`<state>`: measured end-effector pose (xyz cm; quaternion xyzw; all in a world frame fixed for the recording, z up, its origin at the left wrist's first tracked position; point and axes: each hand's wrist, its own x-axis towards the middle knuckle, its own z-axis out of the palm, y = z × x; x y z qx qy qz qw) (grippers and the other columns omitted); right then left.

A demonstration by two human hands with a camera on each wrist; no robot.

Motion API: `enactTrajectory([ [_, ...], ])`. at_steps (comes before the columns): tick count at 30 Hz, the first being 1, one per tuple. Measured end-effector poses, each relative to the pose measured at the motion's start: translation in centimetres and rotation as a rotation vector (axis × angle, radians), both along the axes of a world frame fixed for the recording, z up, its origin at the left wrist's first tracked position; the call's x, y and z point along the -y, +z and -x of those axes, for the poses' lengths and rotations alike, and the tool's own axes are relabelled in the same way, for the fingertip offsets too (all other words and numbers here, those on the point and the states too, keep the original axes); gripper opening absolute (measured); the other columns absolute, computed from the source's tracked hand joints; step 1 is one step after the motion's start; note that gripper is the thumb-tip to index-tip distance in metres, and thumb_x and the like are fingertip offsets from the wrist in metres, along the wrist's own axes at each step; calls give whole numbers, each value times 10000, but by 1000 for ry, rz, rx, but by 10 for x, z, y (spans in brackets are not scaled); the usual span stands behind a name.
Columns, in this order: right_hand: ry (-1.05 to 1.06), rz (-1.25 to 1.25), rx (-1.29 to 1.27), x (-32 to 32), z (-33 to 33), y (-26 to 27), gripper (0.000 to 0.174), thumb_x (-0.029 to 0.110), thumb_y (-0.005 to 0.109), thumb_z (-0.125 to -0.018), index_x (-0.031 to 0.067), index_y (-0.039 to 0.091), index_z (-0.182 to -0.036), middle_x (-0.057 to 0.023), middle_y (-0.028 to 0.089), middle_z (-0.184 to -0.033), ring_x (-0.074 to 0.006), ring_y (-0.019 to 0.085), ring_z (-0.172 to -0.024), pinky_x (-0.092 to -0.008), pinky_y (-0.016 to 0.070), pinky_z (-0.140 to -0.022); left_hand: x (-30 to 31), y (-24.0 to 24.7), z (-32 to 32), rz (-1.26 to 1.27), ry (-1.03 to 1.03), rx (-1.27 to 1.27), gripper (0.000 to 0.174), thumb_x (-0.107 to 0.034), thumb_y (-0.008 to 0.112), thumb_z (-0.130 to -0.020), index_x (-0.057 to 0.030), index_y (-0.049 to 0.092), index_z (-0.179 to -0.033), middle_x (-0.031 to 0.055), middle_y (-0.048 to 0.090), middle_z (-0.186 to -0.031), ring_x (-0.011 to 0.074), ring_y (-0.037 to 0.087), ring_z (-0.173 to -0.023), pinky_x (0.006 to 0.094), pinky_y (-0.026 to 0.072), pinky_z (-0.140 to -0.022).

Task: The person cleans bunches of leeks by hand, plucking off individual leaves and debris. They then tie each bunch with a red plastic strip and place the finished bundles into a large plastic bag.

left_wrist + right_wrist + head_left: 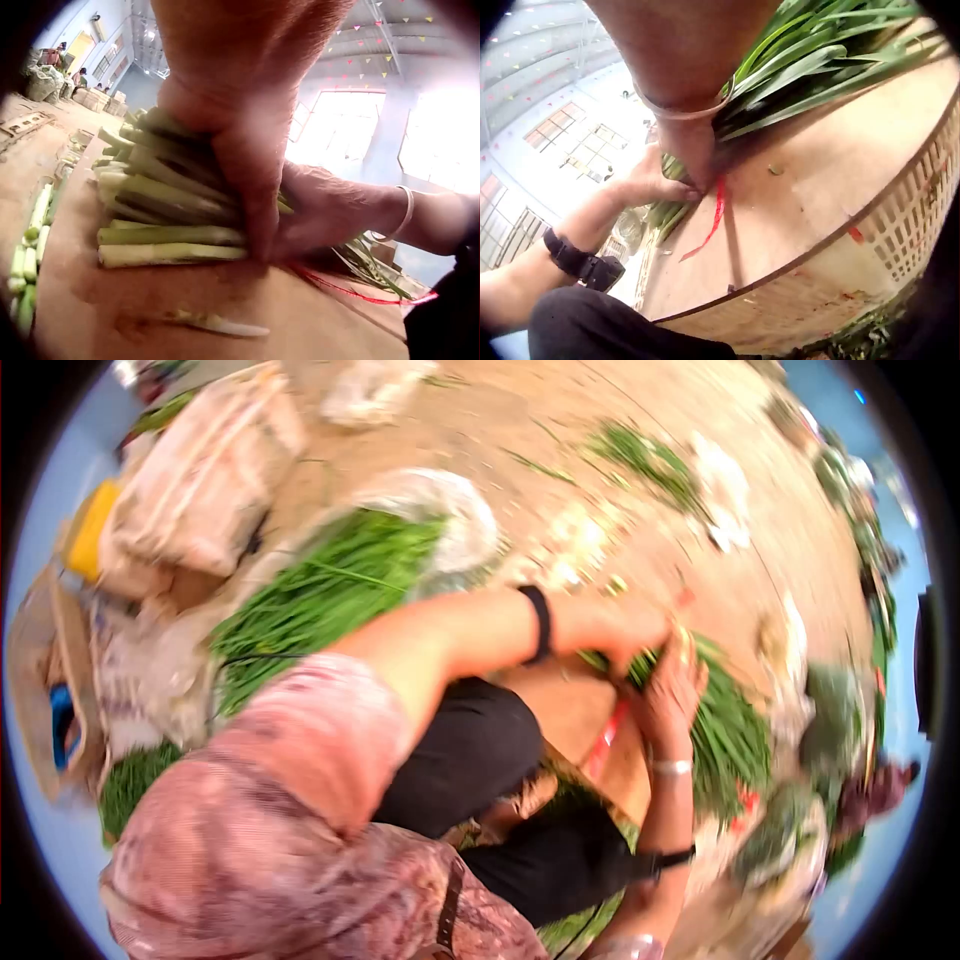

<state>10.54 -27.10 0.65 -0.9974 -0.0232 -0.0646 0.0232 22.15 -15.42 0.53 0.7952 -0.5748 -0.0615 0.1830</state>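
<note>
A thick bunch of long green leafy stalks [735,735] lies across a brown board [810,202]. Its pale cut ends [169,191] face the left wrist camera, lined up near the board's edge. My left hand [622,635] grips the bunch from above near these ends, thumb down its side. Close beside it, my right hand [672,695] holds the bunch farther toward the leaves. A narrow red strip [714,225] trails over the board from under the hands; its other part is hidden beneath them. On the board lies a pale sliver [225,326].
The board rests on a cream slatted basket [904,244]. On the floor are a large pile of green stalks [330,580], a smaller bunch [645,460], cut pale stalk pieces [31,262] and a bulky pale sack [205,475]. Plastic-wrapped bundles [785,835] stand at the right.
</note>
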Motion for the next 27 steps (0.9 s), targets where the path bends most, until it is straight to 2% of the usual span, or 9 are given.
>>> enactTrajectory([
  [2,18,38,-5,1,0,-1,1090,311,810,-590,45,161,-1425,-152,284,-1434,-320,262,-1337,-528,178,-1069,0,-7,0,-62,57,221,1093,-396,859,-329,41,453,-1244,241,458,-1288,339,480,-1157,398,358,-1015],
  [3,22,61,6,4,1,-6,1103,302,816,-584,46,152,-1426,-149,283,-1435,-320,252,-1341,-522,172,-1072,2,-5,0,-206,37,116,1201,-499,848,-342,68,390,-1296,241,370,-1369,354,338,-1284,491,261,-1067],
  [7,12,59,16,10,-2,-14,1150,292,813,-584,50,90,-1445,-144,231,-1466,-302,204,-1366,-510,160,-1081,-5,-5,3,-22,154,-10,1331,-577,834,-337,71,286,-1363,236,179,-1466,413,179,-1343,655,162,-1033],
  [12,-14,135,-79,-1,4,7,1166,366,803,-580,106,79,-1457,-170,192,-1477,-334,156,-1378,-554,152,-1072,-112,31,-26,505,-39,-64,913,-463,774,-609,-29,409,-1324,196,407,-1361,364,406,-1237,445,345,-1022],
  [14,-26,167,-40,-7,8,8,1178,358,812,-568,122,79,-1459,-183,178,-1477,-347,135,-1380,-575,147,-1064,-202,30,-26,445,304,-122,644,-351,716,-717,-46,509,-1245,176,527,-1239,325,498,-1141,390,392,-981],
  [18,-11,193,10,-22,16,20,1219,333,841,-526,146,80,-1461,-211,136,-1482,-368,82,-1387,-615,138,-1047,-338,-9,-13,-59,610,-35,653,-312,739,-650,-48,536,-1211,192,520,-1215,336,468,-1163,406,372,-984],
  [22,-39,161,-52,-38,27,37,1217,300,840,-521,154,82,-1462,-209,121,-1487,-367,76,-1388,-585,148,-1060,-349,-74,26,-180,700,151,664,-344,789,-587,-88,566,-1157,179,418,-1307,357,346,-1268,465,322,-999],
  [23,-40,110,-26,-42,30,39,1208,286,837,-527,157,82,-1462,-209,119,-1487,-367,79,-1388,-573,152,-1066,-344,-84,29,-140,681,169,502,-284,771,-625,-91,613,-1060,164,425,-1308,352,331,-1279,464,312,-1001],
  [27,14,8,96,-43,40,45,999,193,744,-669,91,130,-1451,-229,192,-1459,-382,155,-1364,-515,182,-1073,-338,-113,2,91,656,141,242,-197,700,-706,-54,646,-894,141,529,-1205,325,487,-1130,408,404,-916],
])
